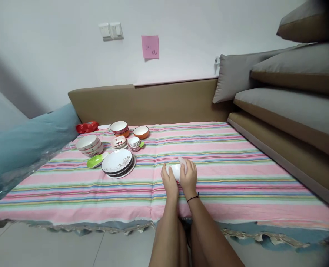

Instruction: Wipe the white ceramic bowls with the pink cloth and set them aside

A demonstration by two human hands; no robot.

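Right now your left hand [169,182] and right hand [188,178] both close around a small white bowl [175,171], held just above the striped cloth [222,155] on the bed. Well apart to the left sit stacked plates [118,163], a green spoon [95,160] and several bowls [90,144].

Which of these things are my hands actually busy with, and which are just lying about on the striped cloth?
In hand:
small white bowl, held by left hand and right hand
pale cloth under the right hand's fingers

Lying about:
stack of plates
green spoon
stacked bowls
orange bowl
red bag
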